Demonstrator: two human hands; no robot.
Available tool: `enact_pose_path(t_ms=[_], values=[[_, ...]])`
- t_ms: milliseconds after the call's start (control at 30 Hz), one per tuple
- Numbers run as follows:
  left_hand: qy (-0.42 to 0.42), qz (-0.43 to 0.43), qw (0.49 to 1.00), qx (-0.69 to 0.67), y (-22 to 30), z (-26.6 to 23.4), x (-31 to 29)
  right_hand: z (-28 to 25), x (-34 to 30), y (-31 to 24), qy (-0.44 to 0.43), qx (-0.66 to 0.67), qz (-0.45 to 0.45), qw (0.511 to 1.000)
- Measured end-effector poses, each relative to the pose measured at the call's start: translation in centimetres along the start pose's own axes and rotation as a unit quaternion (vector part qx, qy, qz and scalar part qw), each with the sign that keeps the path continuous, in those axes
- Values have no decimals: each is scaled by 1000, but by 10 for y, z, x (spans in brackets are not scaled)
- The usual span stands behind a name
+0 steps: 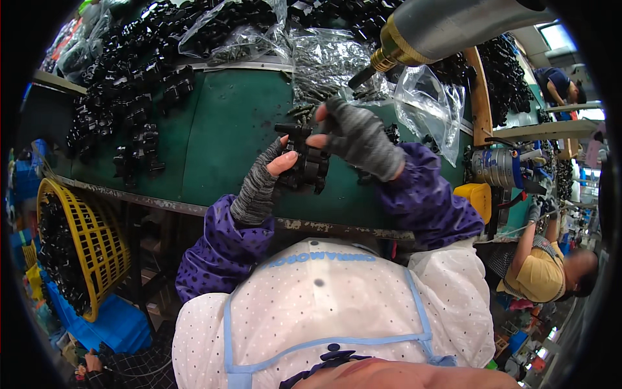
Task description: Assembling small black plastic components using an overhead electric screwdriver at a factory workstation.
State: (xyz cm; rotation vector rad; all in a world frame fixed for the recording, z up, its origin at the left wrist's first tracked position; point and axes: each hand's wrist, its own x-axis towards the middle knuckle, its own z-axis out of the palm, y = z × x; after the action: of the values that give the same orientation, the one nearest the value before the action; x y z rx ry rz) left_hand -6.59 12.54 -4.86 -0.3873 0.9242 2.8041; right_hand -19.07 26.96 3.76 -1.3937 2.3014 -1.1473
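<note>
My left hand (262, 181), in a grey fingerless glove, grips a black plastic part (306, 165) with several ridges above the green tabletop (227, 136). My right hand (363, 139), gloved the same way, hovers at the part's upper right. Its thumb tip is beside the part and its index finger stands apart from the thumb, with nothing visible between them. Just beyond the fingers, small metal pins or screws (301, 111) lie loose by a clear plastic bag (324, 58). The palm side of the right hand is hidden.
A grey powered tool (447, 29) with a brass collar hangs at the upper right. Black parts (123, 97) are heaped at the left. A yellow basket (110, 240) of parts stands lower left. A wooden bar (479, 97) edges the right; a seated co-worker (541, 269) is beyond.
</note>
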Motion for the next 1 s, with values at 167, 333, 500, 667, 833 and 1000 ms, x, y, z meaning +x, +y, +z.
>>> enact_pose_path(t_ms=[167, 333, 500, 667, 833, 1000], values=[[-42, 19, 998, 45, 17, 35, -9, -7, -23, 7, -137, 110, 50, 983], [-23, 30, 998, 44, 32, 40, -14, -39, -15, 45, -65, 369, 185, 909], [311, 390, 416, 760, 112, -22, -48, -175, 26, 180, 232, 350, 239, 876], [484, 10, 265, 834, 153, -88, -78, -225, 84, 263, 347, 182, 304, 869], [449, 33, 344, 824, 154, -80, -74, -244, 69, 273, 347, -98, 233, 903], [269, 151, 817, 487, 128, -47, -77, -170, 8, 202, 224, -292, 124, 922]])
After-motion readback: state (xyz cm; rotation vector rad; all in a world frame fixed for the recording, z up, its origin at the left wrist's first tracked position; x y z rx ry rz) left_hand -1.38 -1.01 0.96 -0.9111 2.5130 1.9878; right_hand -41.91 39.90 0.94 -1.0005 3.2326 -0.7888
